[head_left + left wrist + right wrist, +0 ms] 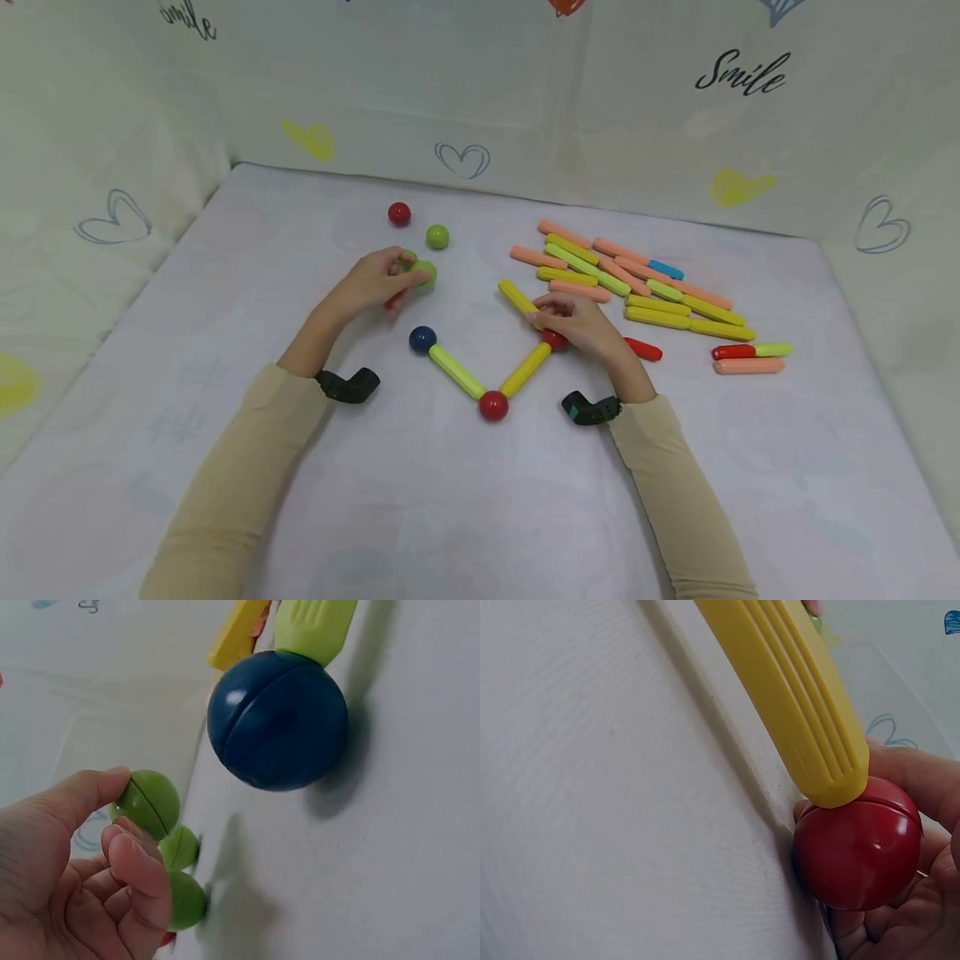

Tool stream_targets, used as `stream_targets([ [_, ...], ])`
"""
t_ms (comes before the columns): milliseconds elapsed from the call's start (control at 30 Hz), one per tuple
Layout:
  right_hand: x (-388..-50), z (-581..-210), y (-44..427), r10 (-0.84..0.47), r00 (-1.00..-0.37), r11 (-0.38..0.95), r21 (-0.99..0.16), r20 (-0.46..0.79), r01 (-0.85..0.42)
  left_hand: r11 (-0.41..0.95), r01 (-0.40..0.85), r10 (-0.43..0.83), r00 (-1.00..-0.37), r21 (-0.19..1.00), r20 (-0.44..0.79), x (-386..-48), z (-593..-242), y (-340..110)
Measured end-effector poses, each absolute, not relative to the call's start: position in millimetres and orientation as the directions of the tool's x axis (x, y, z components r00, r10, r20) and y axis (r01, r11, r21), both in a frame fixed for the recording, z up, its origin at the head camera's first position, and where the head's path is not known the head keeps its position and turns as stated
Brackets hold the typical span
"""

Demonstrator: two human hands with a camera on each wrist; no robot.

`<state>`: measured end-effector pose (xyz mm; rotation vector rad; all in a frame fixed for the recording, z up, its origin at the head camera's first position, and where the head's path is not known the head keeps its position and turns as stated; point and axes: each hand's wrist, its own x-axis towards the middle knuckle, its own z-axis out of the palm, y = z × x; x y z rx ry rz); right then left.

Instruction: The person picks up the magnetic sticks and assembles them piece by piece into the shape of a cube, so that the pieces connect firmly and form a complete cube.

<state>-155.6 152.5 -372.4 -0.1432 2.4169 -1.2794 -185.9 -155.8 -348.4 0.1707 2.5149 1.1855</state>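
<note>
A V-shaped chain of rods and balls lies on the table: a dark blue ball [422, 339], a lime rod [457, 371], a red ball [493, 406], a yellow rod [525, 371] and a second red ball [859, 851]. My left hand [378, 279] pinches a green ball [150, 802] between thumb and fingertips, above the table behind the blue ball. My right hand [581, 325] pinches the near end of another yellow rod [516, 295] beside the second red ball. That rod slants away to the upper left; its contact with the ball is hidden by the fingers.
Beyond my left hand are a loose green ball [437, 237] and a red ball [400, 214]; another green ball is partly covered by the hand. Several orange, yellow, lime and blue rods [656, 312] lie at the right. A red rod [643, 348] sits behind my right wrist.
</note>
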Motion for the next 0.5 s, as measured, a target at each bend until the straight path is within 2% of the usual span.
stream_targets([
  [200,-156,-373,152,-0.27,-0.914,0.585,-0.806,-0.302,0.093,0.65,0.007,0.295,-0.924,0.76,-0.244,-196,-343,-138],
  [500,-156,-373,152,-0.268,-0.916,0.578,-0.81,-0.3,0.096,0.733,0.071,0.372,-0.874,0.676,-0.312,-217,-333,-112],
])
